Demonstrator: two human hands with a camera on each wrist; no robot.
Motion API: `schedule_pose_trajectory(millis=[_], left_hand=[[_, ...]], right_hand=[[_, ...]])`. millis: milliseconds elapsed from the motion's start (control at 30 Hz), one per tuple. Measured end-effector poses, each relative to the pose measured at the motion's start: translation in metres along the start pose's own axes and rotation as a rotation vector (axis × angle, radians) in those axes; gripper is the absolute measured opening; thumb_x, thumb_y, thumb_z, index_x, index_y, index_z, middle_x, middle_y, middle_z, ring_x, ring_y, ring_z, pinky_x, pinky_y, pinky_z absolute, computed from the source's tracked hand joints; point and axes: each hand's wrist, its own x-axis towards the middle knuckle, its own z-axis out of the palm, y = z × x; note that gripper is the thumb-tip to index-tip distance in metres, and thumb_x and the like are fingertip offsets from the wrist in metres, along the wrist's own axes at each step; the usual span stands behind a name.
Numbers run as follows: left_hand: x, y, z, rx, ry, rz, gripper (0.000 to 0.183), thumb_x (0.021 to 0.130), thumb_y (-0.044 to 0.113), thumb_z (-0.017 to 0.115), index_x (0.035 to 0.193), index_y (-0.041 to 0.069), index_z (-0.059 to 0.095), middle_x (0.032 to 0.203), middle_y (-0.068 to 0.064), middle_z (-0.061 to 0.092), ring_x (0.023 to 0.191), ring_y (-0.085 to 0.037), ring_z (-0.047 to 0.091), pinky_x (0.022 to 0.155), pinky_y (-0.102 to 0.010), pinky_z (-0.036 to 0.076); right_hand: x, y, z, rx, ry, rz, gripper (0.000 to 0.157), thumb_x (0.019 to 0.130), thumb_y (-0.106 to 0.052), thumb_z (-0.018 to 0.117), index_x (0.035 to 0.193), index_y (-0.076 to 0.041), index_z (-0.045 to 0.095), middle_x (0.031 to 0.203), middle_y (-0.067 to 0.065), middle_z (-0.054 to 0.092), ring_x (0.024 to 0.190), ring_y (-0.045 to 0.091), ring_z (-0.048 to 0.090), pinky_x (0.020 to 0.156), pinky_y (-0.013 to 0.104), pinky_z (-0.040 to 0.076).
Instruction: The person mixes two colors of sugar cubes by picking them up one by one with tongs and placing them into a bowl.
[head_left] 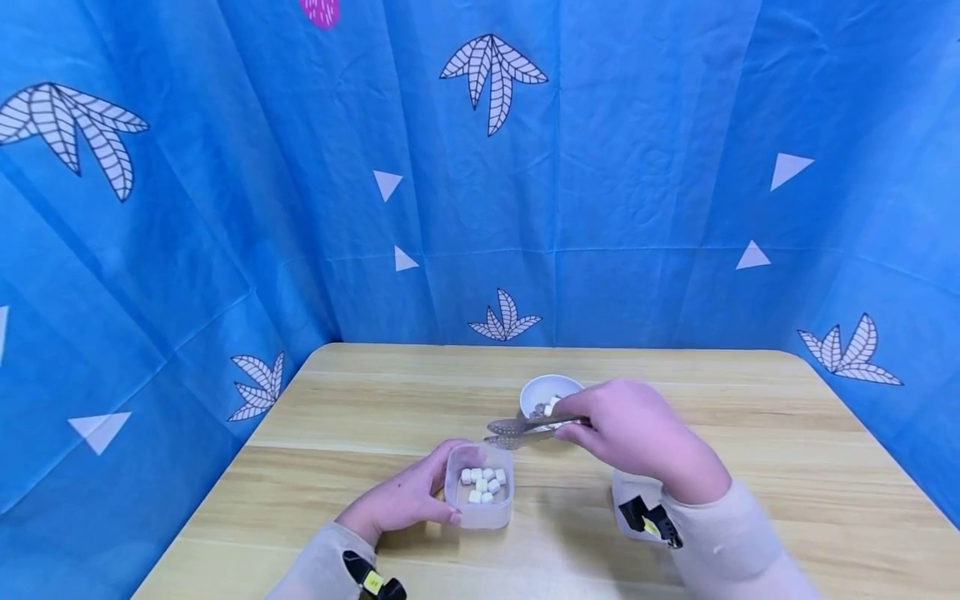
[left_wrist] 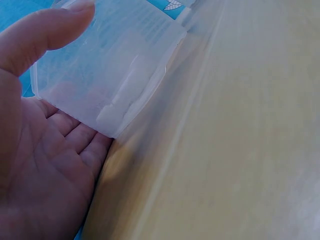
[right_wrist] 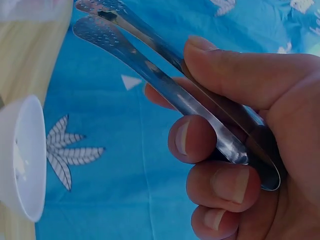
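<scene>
My left hand (head_left: 411,493) holds a translucent plastic container (head_left: 486,515) on the table, thumb at its near side and fingers round the far left. Several small white cubes (head_left: 482,484) lie inside it. In my right hand (head_left: 637,421) are metal tongs (right_wrist: 165,82), gripped between thumb and fingers. Their perforated ends stand slightly apart with nothing seen between them. In the head view these ends hover beyond the container's far right rim. Behind the tongs sits a white bowl (head_left: 531,388) with white cubes and greyish pieces, partly covered by my right hand.
A second translucent container (head_left: 626,518) stands under my right wrist, mostly hidden by the sleeve. The wooden table (head_left: 390,383) ends at a blue patterned curtain (head_left: 615,192) at the back and left.
</scene>
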Motion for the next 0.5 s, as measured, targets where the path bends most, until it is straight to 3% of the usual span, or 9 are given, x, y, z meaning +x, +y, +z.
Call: schedule_pose_trajectory(millis=[233, 500], left_hand=[[-0.001, -0.001, 0.0, -0.028, -0.015, 0.027, 0.086, 0.082, 0.02, 0.078, 0.153, 0.023, 0.031, 0.153, -0.001, 0.042, 0.142, -0.02, 0.038, 0.117, -0.027, 0.027], [0.0, -0.002, 0.002, -0.02, -0.017, 0.037, 0.087, 0.083, 0.024, 0.078, 0.154, 0.023, 0.03, 0.152, -0.002, 0.044, 0.141, -0.024, 0.041, 0.117, -0.029, 0.029]], right_hand=[[0.009, -0.023, 0.021, -0.05, -0.082, 0.017, 0.017, 0.088, -0.041, 0.076, 0.102, -0.03, 0.078, 0.081, -0.016, 0.068, 0.06, 0.005, 0.052, 0.046, 0.029, 0.04], [0.012, -0.036, 0.039, -0.121, -0.088, 0.014, 0.014, 0.083, -0.044, 0.08, 0.088, -0.032, 0.075, 0.071, -0.019, 0.062, 0.062, 0.008, 0.054, 0.046, 0.033, 0.04]])
